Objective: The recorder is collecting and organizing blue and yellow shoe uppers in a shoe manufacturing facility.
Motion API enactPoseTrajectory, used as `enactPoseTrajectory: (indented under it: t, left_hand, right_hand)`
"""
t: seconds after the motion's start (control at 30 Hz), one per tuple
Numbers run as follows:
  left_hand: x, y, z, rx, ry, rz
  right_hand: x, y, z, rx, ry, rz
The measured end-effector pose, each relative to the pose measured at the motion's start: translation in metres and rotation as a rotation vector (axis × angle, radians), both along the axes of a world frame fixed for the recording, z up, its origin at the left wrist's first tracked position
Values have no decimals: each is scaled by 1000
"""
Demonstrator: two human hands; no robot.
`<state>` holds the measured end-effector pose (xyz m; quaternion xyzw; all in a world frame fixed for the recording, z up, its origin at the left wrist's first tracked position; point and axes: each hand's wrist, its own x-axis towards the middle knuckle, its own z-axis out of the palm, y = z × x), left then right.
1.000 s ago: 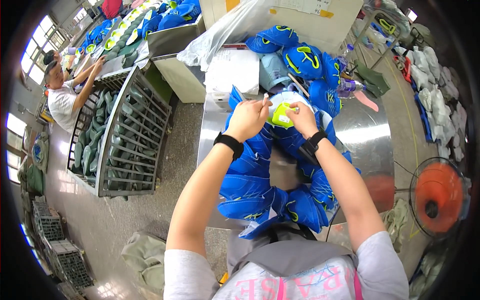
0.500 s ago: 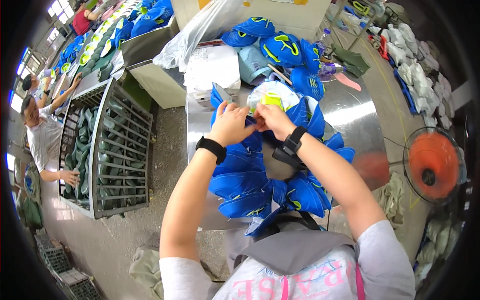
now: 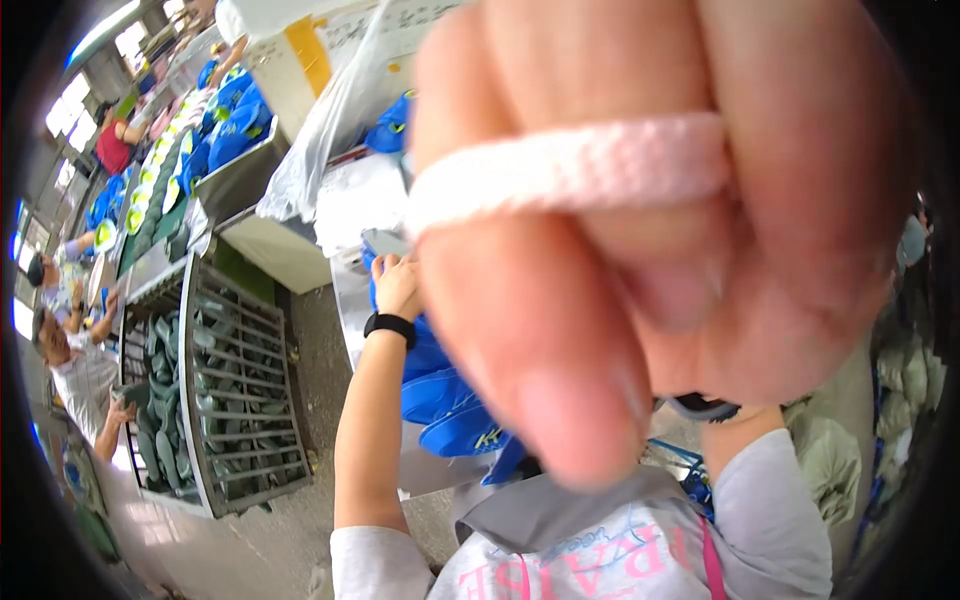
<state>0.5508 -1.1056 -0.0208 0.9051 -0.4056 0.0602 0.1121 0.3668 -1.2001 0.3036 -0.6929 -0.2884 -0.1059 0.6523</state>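
My right hand [image 3: 800, 250] is very close to the camera, large and blurred, covering much of the right half. Its fingers are curled and closed on a flat, pale pink-white woven lace [image 3: 570, 178] that runs across them. Farther down, my left hand [image 3: 397, 287], with a black band on its wrist, is at a blue shoe upper [image 3: 376, 298] on the metal table [image 3: 352, 318]. Its visible fingers bend over the upper; the rest is hidden behind the right hand. More blue uppers [image 3: 440, 400] lie stacked nearer my body, partly covered.
Left of the table stands a metal cage cart [image 3: 200, 400] full of dark green shoe lasts. A person [image 3: 85, 370] reaches to it. Beyond, a conveyor carries rows of shoes beside heaped blue uppers [image 3: 235, 135]. A white box [image 3: 355, 205] and clear plastic sheeting [image 3: 320, 150] are at the table's far end.
My right hand has risen from the upper to right before the camera, with the lace now visible in it. The left hand stays at the work. The view has shifted.
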Motion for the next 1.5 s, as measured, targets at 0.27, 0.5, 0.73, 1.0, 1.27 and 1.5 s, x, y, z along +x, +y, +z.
enactPoseTrajectory:
  t: [0.27,0.5,0.73,1.0,1.27,1.5]
  left_hand:
    - [-16,19,32,-617,603,1]
    - [-101,157,25,-1833,1528,596]
    - [-310,-11,-52,-345,496,-27]
    - [-284,-26,-81,115,258,-166]
    - [-264,-26,-32,473,489,-523]
    - [-105,-95,1,188,123,-59]
  right_hand:
    - [-30,-19,-183,-905,228,-90]
    - [-207,-86,-318,-1089,452,-546]
    - [-202,-80,-392,-840,207,-848]
    - [-219,-194,-355,-1225,74,-721]
    - [-243,-235,-360,-1118,208,-991]
    - [-249,-201,-431,1020,741,-1010]
